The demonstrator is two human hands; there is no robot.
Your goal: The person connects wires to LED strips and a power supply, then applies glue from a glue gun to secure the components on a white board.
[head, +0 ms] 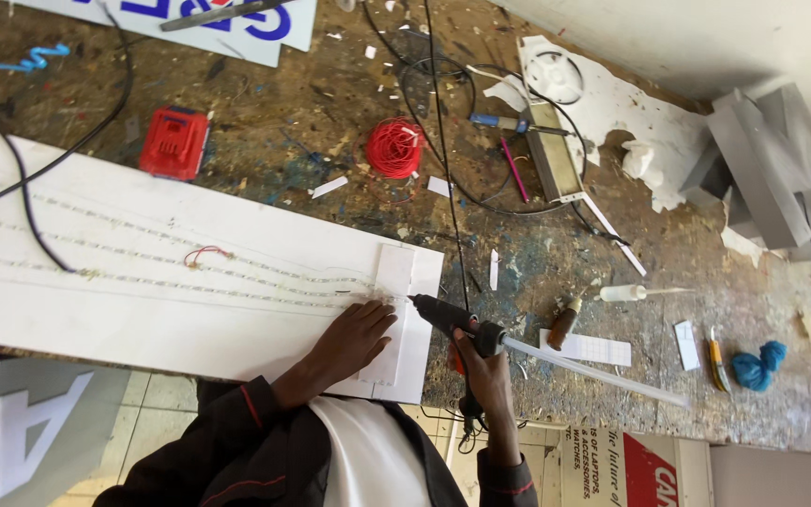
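Head view, looking straight down on a paint-stained workbench [330,103]. Left hand [360,333] lies palm down on the long white board [143,282], fingers spread and flat, pressing near the board's right end just beside a small white rectangular piece [396,282] stuck there. Left forearm in a dark sleeve with red trim runs from the lower middle up and right, wrist straight. Right hand [482,368] is wrapped tight around the grip of a black glue gun [452,319], fingers closed on it, an orange trigger showing under them. Gun points left, its nozzle tip at the right edge of the small white piece, close to the left fingertips. A clear glue stick [603,373] sticks out of the gun's back, slanting right and down across the bench. Right forearm comes up from the bottom edge, nearly vertical. Thin strips with wiring run lengthwise along the board. Further back: red wire spool [393,147], red battery pack [175,142], black cables. To the right: brown bottle [563,324], blue rag [758,365].
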